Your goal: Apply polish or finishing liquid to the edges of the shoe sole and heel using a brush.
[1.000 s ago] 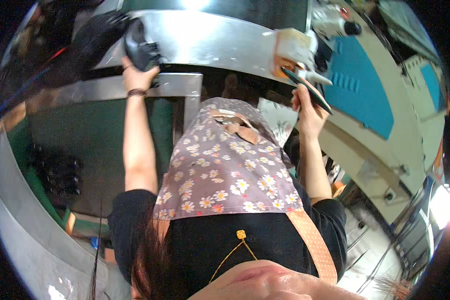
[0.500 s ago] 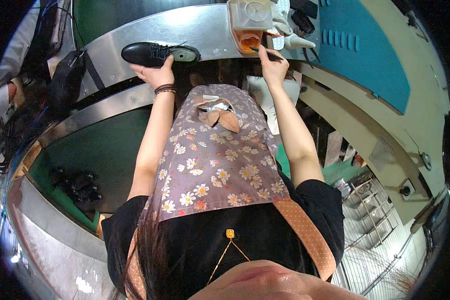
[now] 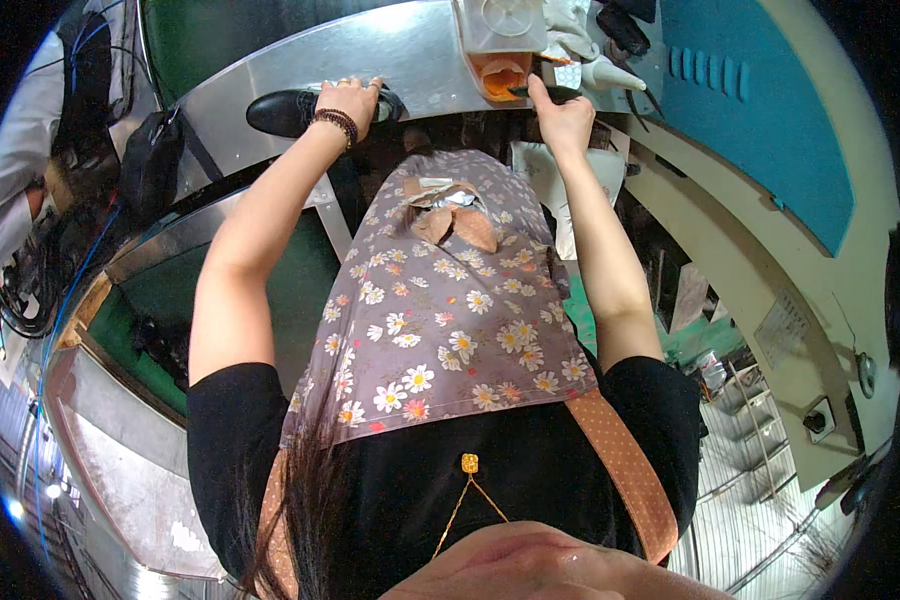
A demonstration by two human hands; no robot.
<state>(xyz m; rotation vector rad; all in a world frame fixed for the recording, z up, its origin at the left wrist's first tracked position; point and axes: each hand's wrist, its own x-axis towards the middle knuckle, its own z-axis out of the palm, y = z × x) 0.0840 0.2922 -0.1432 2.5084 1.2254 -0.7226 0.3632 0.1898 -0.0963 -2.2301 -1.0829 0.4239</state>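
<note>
A black lace-up shoe (image 3: 276,114) lies sideways on the metal bench edge, its toe to the left. My left hand (image 3: 350,103) rests over its laces and opening from above, fingers curled round it and covering its middle. At the far right, my right hand (image 3: 567,125) is closed on a slim dark-handled tool (image 3: 565,94). The tool's end reaches to the rim of a small open container (image 3: 492,92) with orange stuff inside. What kind of working tip it has cannot be made out.
A translucent box (image 3: 494,28) stands directly behind the orange container. White cloth (image 3: 567,30) and a white nozzle-like bottle (image 3: 610,75) lie to its right. A blue panel (image 3: 760,110) rises at the right. Behind the metal edge (image 3: 220,110) is a dark green surface (image 3: 230,35).
My left hand has turned from gripping the shoe's near side to lying over its top. My right hand has shifted slightly right, keeping the tool by the orange container.
</note>
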